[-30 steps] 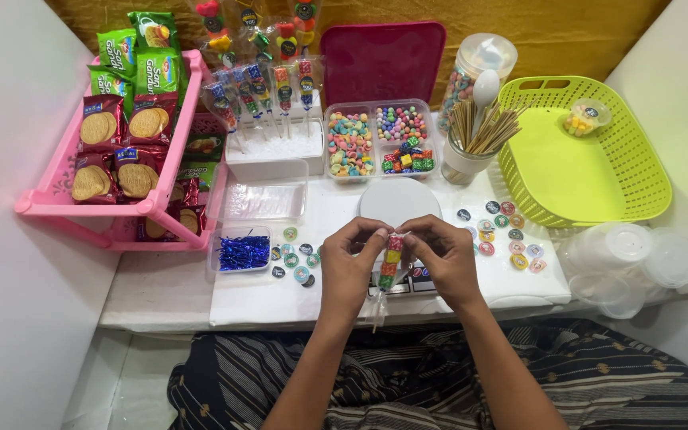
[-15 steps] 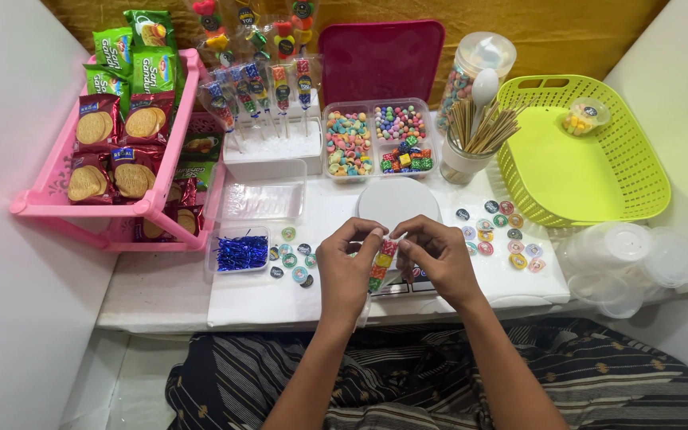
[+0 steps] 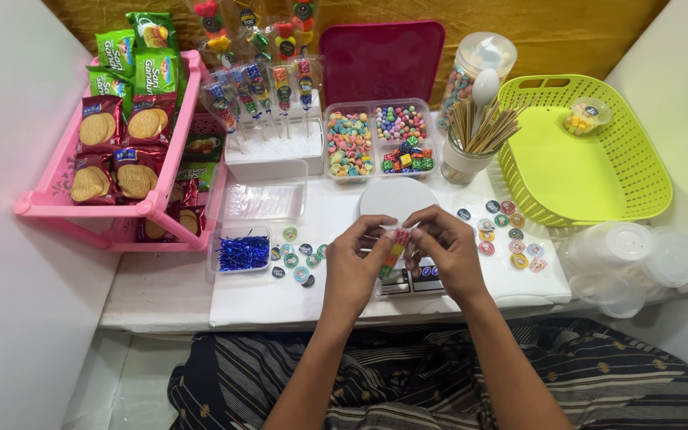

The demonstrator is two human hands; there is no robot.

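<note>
Head view: candy skewer (image 3: 394,251) between hands.

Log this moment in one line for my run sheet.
left hand: holds candy skewer | right hand: pinches its top | below: white scale

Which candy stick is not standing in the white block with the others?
The candy stick held between the left hand and right hand. The rest stand upright in the white block.
</note>
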